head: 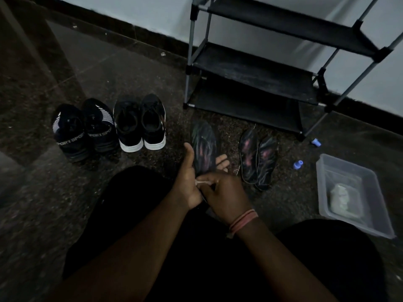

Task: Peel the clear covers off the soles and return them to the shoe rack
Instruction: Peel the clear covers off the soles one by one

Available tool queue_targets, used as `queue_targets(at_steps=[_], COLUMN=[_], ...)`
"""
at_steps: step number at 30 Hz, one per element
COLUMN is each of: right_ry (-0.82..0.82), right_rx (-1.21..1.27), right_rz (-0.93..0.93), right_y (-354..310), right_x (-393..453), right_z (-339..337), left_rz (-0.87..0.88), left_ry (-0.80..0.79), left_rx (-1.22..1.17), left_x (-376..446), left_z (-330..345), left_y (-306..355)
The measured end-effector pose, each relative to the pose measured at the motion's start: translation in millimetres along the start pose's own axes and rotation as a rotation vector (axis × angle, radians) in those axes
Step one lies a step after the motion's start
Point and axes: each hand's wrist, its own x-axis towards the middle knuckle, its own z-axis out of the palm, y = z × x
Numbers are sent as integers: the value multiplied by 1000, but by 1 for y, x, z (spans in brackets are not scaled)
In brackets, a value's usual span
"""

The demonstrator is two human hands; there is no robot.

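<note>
Floor [113, 68]: dark speckled stone, polished, dim light.
Wall [130, 7]: pale, with a dark skirting strip along its base.
Clear plastic tub [379, 192]: on the floor at right, holding a pale crumpled wad [340, 198].
Blue caps: two small pieces on the floor, one [316, 142] near the tub's far corner, the other [297, 164] just left of the tub.
Wristband [243, 221]: pinkish cords, wound round a wrist.
Dark garment [196, 269]: covers the lap, lower centre.

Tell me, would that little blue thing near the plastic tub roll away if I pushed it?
Probably a little. The blue piece looks rounded and lies on its side on smooth stone floor, so a nudge might send it rolling, maybe in a curve. It looks small and likely light. What it really is, the dim picture doesn't show.
</note>
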Motion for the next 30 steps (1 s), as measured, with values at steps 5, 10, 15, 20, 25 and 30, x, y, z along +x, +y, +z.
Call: queue_targets(at_steps=[5,10,15,20,25,30], right_ry=[25,77,98,61,-118,-63], right_rx=[-295,-386,-144,-8,-109,-99], right_rz=[-63,-134,-158,-65,-216,-89], right_y=[13,31,46,77,95,98], right_x=[28,63,84,107,116,119], right_z=[-5,-18,-29,-28,-8,-3], left_rz=[-46,-45,-11,-17,-18,-50], left_ry=[22,-24,-86,-119,42,15], left_rx=[78,49,-25,-194,-223,-142], left_x=[9,30,65,112,148,149], left_z=[0,3,10,2,-19,-8], left_y=[-2,17,46,55,49,42])
